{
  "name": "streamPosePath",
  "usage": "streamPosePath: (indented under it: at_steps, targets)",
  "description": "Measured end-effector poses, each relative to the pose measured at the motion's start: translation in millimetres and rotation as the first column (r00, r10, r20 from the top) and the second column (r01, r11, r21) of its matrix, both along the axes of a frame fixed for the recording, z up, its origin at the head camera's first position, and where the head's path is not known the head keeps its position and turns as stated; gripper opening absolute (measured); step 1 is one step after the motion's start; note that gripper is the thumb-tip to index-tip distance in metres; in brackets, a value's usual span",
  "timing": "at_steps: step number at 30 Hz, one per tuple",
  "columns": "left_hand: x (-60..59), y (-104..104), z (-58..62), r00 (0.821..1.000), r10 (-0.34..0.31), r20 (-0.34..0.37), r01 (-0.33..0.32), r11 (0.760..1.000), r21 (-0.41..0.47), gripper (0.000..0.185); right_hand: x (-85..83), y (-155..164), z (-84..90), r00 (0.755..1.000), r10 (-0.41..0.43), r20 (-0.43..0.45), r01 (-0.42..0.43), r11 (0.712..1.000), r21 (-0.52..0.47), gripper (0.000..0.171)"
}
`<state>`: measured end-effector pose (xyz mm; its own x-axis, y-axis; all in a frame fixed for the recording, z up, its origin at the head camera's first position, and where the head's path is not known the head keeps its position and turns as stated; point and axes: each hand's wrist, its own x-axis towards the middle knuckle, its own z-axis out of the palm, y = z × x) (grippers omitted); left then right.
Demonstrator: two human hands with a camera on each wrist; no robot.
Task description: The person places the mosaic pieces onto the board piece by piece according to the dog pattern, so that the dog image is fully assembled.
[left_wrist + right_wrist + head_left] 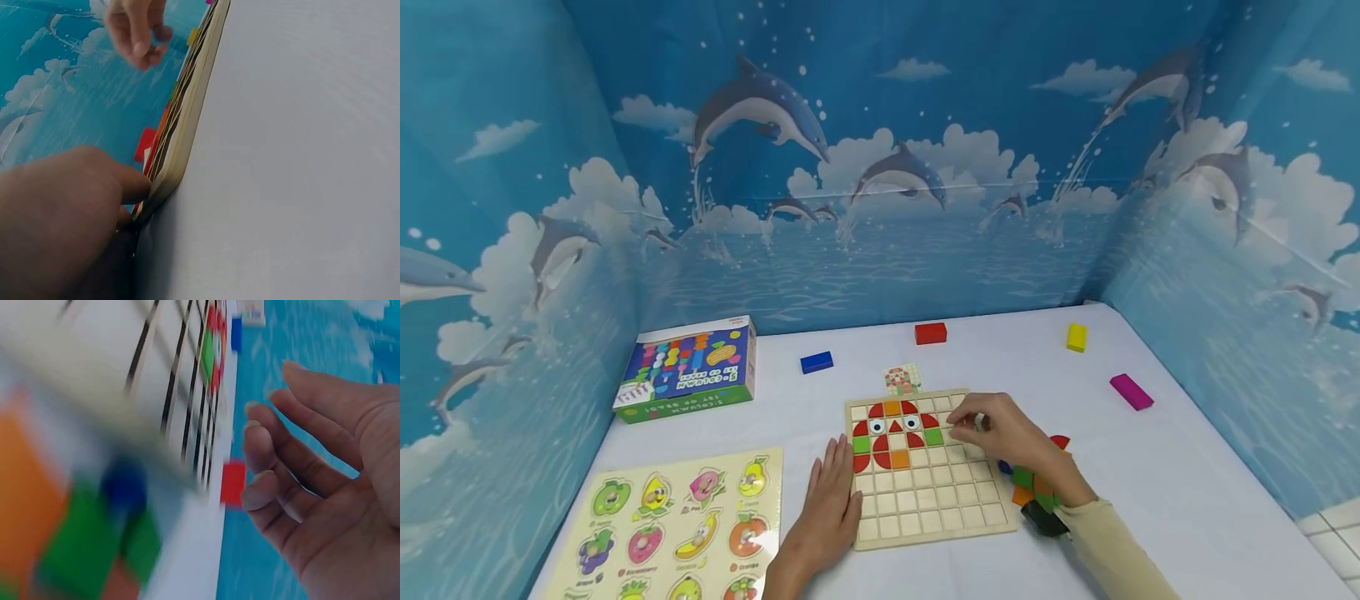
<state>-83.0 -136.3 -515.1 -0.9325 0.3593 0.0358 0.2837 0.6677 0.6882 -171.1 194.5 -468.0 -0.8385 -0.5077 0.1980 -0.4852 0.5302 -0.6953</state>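
Wooden grid board point(928, 498), lying flat on the white tabletop between the two hands, with a partial mosaic of red curved tiles, two eye tiles point(877, 427) and green and orange squares in its far left part. The left hand point(828, 508) lies at the board's left edge, fingers straight and close together, thumb against the frame. The right hand point(1011, 433) hangs over the far right cells, fingers loosely bent with gaps between them; no tile shows in its grasp. The board is probably stiff and light enough to slide on the cloth, so it is best steadied or lifted by its raised rim (a grip on the cells would disturb the mosaic). The loose tiles point(1023, 477), heaped just beyond the right rim, are likely hard, light and rather smooth; each should be pinched by opposite edges. The picture card point(902, 379), at the far rim, looks thin and is best taken by a corner.
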Motion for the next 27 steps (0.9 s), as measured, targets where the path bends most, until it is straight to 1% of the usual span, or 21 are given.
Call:
streamPosePath:
  at_steps: [3, 4, 8, 11, 13, 16, 18, 20, 21, 23, 27]
  targets:
    - [0.4, 2, 2.9, 1.000, 0.002, 0.017, -0.001, 1.000, -0.026, 0.069, 5.3, 30, 1.3, 0.997, -0.075, 0.027, 0.073, 0.996, 0.053, 0.013]
    - [0.6, 2, 3.3, 1.000, 0.002, 0.019, -0.001, 1.000, -0.021, 0.068, 6.7, 39, 1.3, 0.995, -0.099, 0.030, 0.096, 0.993, 0.075, 0.015]
    - [0.8, 2, 3.7, 1.000, 0.000, 0.012, 0.000, 1.000, -0.019, 0.068, 10.6, 75, 0.5, 0.981, -0.191, 0.039, 0.183, 0.971, 0.152, 0.022]
    - [-0.2, 1, -2.2, 1.000, 0.009, -0.002, -0.009, 1.000, -0.017, 0.068, 13.2, 96, -1.7, 0.967, -0.247, 0.057, 0.232, 0.954, 0.191, 0.025]
    - [-0.7, 1, -4.0, 1.000, 0.013, 0.004, -0.013, 1.000, -0.025, 0.068, 15.8, 107, -4.4, 0.958, -0.276, 0.072, 0.256, 0.944, 0.210, 0.026]
    - [-2.0, 0, -9.0, 1.000, 0.023, 0.014, -0.022, 0.999, -0.033, 0.069, 19.1, 120, -10.2, 0.952, -0.293, 0.094, 0.268, 0.940, 0.214, 0.025]
    - [-1.2, 1, -5.9, 1.000, 0.015, 0.022, -0.014, 1.000, -0.023, 0.069, 20.6, 126, -14.4, 0.950, -0.295, 0.097, 0.271, 0.940, 0.207, 0.023]
    - [-0.8, 0, -5.9, 1.000, 0.010, 0.012, -0.010, 1.000, 0.001, 0.069, 20.5, 129, -16.5, 0.949, -0.299, 0.096, 0.275, 0.939, 0.205, 0.022]
    - [-0.2, 0, -4.0, 1.000, 0.007, 0.009, -0.007, 1.000, 0.004, 0.068, 20.6, 130, -17.0, 0.948, -0.303, 0.098, 0.279, 0.938, 0.204, 0.021]
    - [0.5, 1, -0.3, 1.000, 0.002, 0.014, -0.002, 1.000, 0.002, 0.068, 21.0, 131, -16.9, 0.938, -0.329, 0.111, 0.300, 0.929, 0.215, 0.019]
    - [-0.7, 2, 2.2, 0.999, 0.005, 0.034, -0.004, 0.999, -0.046, 0.069, 22.2, 134, -13.7, 0.907, -0.388, 0.164, 0.341, 0.905, 0.255, 0.019]
